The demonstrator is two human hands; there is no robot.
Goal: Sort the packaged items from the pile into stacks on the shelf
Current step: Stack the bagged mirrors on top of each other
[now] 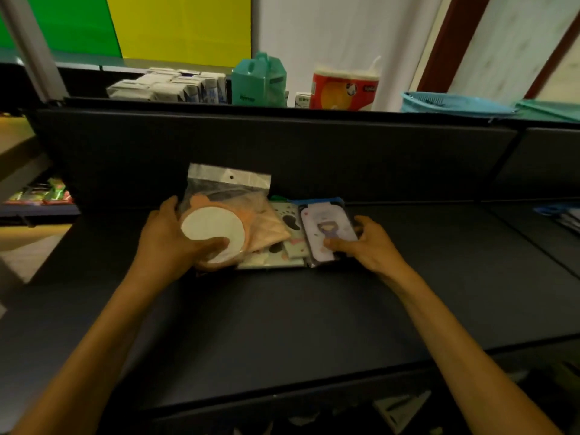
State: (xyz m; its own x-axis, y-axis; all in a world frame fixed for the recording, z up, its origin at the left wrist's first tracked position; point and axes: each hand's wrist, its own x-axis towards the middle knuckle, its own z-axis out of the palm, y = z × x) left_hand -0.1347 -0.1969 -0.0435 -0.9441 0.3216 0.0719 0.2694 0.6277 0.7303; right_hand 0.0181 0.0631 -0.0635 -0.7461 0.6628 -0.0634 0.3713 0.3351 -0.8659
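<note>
Packaged items are lying in a small overlapping pile (282, 240) near the back of the dark grey shelf (282, 309), just in front of its upright dark back panel (282, 152). Both hands are reaching into the pile. The left hand (171, 238) is gripping a clear plastic bag holding a peach-coloured round piece with a white disc face (213, 233); its thumb is lying across the lower edge of the disc and its fingers are curling round the bag's left side. The bag's clear header strip with a small punched hole is standing up against the back panel. The right hand (365, 243) is pinching a flat pale lilac packet printed with a cartoon figure (328, 232), thumb pressing on its lower front and fingers wrapping behind its right edge. Between the two held packets, a flat pale green packet with dark spots (287, 237) is resting on the shelf, partly tucked under both neighbours.

Above the back panel, on a higher level, a cluster of white cartons with blue print (175, 86) is sitting beside a teal box-shaped package with a handle (260, 80), and next to that a red and white wrapped roll pack (343, 86) is standing. Farther right, a light blue plastic basket (455, 103) is lying. Behind them, green and yellow panels (175, 23) are showing on the wall.
</note>
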